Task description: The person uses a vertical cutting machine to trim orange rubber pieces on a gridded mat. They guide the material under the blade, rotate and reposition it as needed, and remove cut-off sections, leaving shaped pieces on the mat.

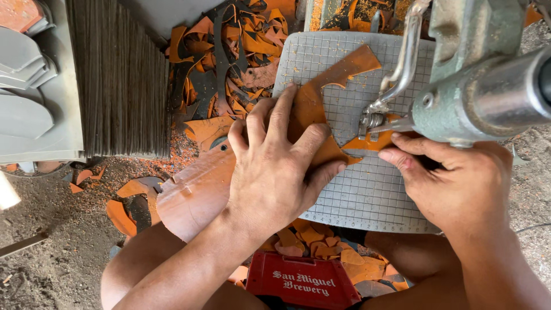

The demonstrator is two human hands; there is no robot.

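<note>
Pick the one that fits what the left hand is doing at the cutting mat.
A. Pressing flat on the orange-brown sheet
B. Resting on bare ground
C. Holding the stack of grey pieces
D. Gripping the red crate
A: the left hand lies spread, fingers flat on the orange-brown sheet that runs across the gridded cutting mat, while the right hand sits at the machine's blade end.

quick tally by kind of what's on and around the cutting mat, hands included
hands: 2, left hand, right hand
gridded mat: 1
orange sheet being cut: 1
green machine: 1
red crate: 1
grey stack: 1
offcut heap: 1, pieces too many to count
total: 8
</note>
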